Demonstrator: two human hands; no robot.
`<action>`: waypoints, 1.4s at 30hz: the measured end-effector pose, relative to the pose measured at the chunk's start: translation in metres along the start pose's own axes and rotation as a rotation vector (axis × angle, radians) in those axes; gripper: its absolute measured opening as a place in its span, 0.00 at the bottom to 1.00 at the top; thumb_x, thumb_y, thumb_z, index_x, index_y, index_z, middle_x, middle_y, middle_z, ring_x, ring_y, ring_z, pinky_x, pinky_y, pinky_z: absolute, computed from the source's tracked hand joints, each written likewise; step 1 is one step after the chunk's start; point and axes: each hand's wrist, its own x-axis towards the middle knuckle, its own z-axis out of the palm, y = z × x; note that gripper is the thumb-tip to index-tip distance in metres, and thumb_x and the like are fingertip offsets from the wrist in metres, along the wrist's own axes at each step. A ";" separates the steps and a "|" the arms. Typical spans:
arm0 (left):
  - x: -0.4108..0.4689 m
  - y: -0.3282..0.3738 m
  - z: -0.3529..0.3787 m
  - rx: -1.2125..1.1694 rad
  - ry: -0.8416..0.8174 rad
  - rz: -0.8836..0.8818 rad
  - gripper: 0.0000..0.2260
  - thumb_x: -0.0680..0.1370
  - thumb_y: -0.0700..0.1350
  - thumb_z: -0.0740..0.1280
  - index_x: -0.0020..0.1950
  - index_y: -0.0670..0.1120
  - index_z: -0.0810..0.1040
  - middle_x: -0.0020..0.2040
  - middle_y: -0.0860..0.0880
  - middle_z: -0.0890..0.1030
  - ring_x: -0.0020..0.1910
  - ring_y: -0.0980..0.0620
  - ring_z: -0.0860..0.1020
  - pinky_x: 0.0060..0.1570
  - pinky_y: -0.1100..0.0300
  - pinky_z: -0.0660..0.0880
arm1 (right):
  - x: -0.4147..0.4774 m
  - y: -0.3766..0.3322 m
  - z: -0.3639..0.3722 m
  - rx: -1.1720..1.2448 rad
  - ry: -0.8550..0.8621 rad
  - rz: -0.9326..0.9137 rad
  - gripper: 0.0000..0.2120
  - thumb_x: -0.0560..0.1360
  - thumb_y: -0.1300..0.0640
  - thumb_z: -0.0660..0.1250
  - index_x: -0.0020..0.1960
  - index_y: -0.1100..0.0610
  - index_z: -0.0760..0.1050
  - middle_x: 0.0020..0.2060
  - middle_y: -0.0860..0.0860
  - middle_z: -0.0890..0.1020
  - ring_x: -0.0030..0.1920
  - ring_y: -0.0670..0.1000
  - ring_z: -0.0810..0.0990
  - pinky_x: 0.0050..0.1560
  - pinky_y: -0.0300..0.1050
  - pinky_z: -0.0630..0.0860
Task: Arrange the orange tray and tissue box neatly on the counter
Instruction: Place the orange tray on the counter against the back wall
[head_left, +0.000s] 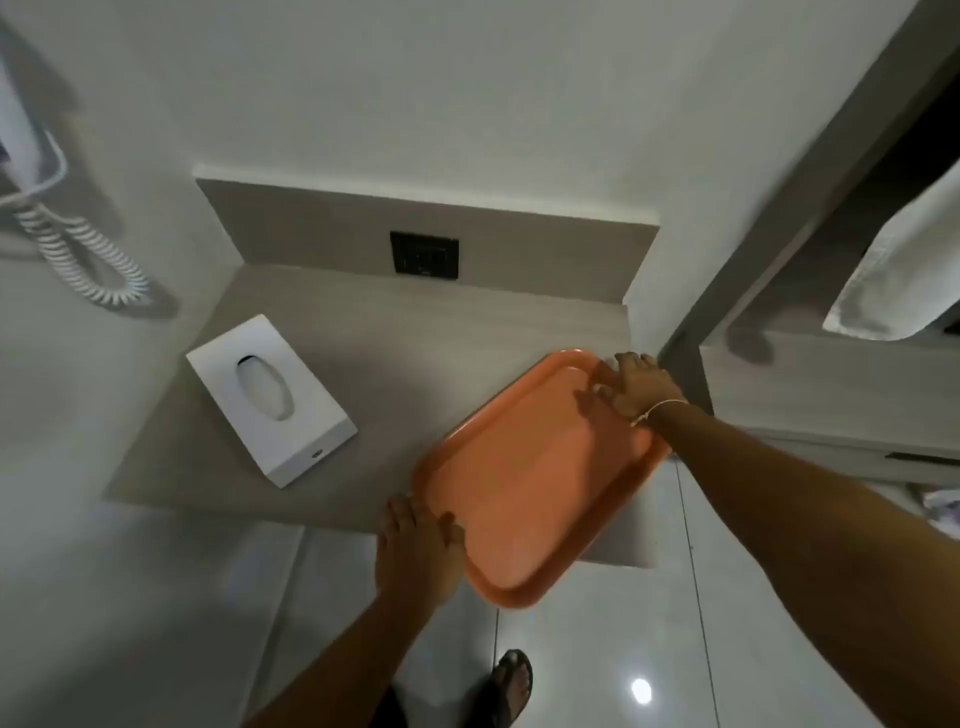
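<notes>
The orange tray (535, 478) lies askew on the right part of the grey counter (374, 353), its near corner hanging past the front edge. My left hand (421, 545) grips the tray's near left rim. My right hand (636, 387) holds the far right corner, close to the wall. The white tissue box (270, 397) rests at an angle on the counter's left side, apart from the tray and from both hands.
A black socket plate (424, 254) sits on the backsplash. A white handset with a coiled cord (88, 260) hangs on the left wall. A white towel (904, 270) hangs at the right. Below is glossy tiled floor with my sandalled foot (511, 686).
</notes>
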 end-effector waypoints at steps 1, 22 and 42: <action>-0.003 0.002 0.006 -0.021 -0.027 -0.034 0.33 0.79 0.56 0.55 0.75 0.36 0.50 0.76 0.34 0.55 0.75 0.37 0.55 0.74 0.44 0.58 | 0.000 0.002 0.005 0.010 -0.006 0.017 0.33 0.77 0.40 0.61 0.74 0.58 0.59 0.74 0.59 0.65 0.75 0.61 0.59 0.73 0.64 0.60; 0.015 -0.002 -0.012 -0.080 0.018 0.024 0.34 0.79 0.59 0.55 0.77 0.42 0.45 0.79 0.39 0.52 0.77 0.42 0.55 0.72 0.43 0.63 | -0.018 0.001 0.002 0.376 -0.101 0.166 0.21 0.69 0.43 0.70 0.57 0.52 0.76 0.50 0.55 0.81 0.50 0.60 0.80 0.57 0.61 0.78; 0.278 -0.034 -0.224 0.227 -0.161 0.501 0.33 0.78 0.60 0.58 0.77 0.46 0.50 0.73 0.41 0.67 0.66 0.40 0.72 0.66 0.41 0.69 | 0.045 -0.109 0.005 0.682 0.139 0.506 0.16 0.74 0.49 0.62 0.53 0.57 0.81 0.49 0.60 0.85 0.49 0.62 0.81 0.55 0.59 0.78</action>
